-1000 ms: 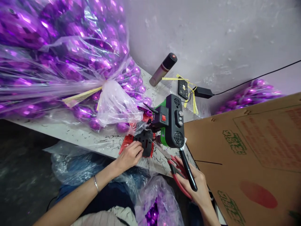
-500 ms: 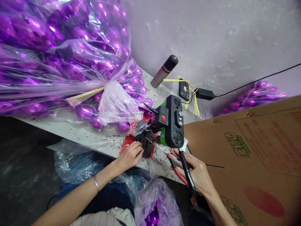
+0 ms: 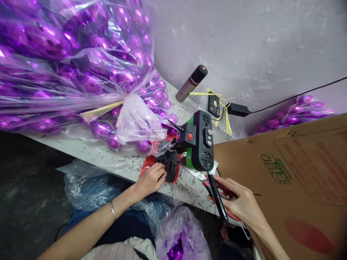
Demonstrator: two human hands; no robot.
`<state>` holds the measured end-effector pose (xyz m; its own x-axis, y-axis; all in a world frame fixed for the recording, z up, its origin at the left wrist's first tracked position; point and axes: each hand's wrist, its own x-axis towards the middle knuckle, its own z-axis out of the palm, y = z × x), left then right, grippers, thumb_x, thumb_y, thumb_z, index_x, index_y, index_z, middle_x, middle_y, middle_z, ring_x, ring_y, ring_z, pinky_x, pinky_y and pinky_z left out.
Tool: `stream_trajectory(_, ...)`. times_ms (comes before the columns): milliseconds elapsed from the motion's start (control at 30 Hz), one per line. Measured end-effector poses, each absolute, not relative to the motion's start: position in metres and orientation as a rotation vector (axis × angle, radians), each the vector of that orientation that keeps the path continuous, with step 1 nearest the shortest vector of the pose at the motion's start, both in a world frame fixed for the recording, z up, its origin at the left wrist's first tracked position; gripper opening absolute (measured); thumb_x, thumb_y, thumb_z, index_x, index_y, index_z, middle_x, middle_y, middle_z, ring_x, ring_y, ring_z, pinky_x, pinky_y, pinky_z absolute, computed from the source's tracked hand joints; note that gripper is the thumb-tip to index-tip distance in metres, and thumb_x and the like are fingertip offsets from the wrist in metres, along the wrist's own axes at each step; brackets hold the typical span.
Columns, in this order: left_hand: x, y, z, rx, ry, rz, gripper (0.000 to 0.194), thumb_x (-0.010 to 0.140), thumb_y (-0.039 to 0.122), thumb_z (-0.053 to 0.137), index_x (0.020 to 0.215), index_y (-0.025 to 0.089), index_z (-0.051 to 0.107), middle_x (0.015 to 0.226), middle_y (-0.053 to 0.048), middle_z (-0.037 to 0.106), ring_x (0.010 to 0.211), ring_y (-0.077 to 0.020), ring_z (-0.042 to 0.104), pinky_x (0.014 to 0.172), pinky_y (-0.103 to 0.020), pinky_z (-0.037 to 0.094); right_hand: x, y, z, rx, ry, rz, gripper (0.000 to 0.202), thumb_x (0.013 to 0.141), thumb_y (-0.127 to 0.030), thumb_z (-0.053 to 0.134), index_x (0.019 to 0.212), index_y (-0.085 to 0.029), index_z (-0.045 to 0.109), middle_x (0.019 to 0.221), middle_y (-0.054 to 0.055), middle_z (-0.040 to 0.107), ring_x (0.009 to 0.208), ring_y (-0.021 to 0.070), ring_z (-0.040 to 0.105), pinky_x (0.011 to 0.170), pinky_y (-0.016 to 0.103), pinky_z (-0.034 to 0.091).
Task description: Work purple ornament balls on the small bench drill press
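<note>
The right hand (image 3: 242,204) has drawn farther from the black plate (image 3: 170,174), toward the cardboard box (image 3: 314,169), its fingers straighter now but holding the scissors (image 3: 200,176), blades toward the plate. The left hand (image 3: 151,178) stays put, fingers curled against the plate below the black-and-green machine (image 3: 202,141); whether it grips, I cannot tell.

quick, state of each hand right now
Left hand: fingers curled at the black plate; grip cannot be told.
Right hand: holding red-handled scissors.
</note>
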<state>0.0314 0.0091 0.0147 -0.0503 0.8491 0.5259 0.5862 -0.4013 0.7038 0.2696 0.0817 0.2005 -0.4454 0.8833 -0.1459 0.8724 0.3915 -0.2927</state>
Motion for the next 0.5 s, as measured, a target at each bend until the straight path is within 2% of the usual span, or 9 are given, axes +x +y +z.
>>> stream_trajectory(167,0.031,0.009,0.016,1.961,1.544,1.441,0.02,0.095,0.015,0.046,0.082,0.017,0.06,0.083,-0.005,0.063,0.076,-0.0149,0.059,0.069,-0.027,0.052,0.259,0.08,0.198,-1.614,-2.621,0.555,0.043,0.073,-0.041,0.069,0.113,-0.026,0.074,0.098,0.004,0.076,0.069,0.018,0.068,0.06,0.026,0.052)
stream_trajectory(333,0.031,0.009,0.016,1.969,1.533,1.439,0.018,0.094,0.014,0.046,0.082,0.017,0.06,0.083,-0.004,0.063,0.077,-0.0149,0.06,0.069,-0.026,0.051,0.269,0.081,0.202,-1.67,-2.563,0.497,0.044,0.069,-0.039,0.071,0.112,-0.026,0.075,0.097,0.003,0.077,0.079,0.0226,0.071,0.068,0.029,0.055)
stream_trajectory(500,0.031,0.01,0.016,1.967,1.531,1.45,0.019,0.093,0.013,0.047,0.082,0.017,0.06,0.083,-0.005,0.062,0.076,-0.015,0.059,0.069,-0.027,0.051,0.263,0.079,0.199,-1.636,-2.586,0.573,0.043,0.073,-0.042,0.07,0.112,-0.025,0.075,0.097,0.004,0.077,0.07,0.0195,0.069,0.062,0.028,0.054)
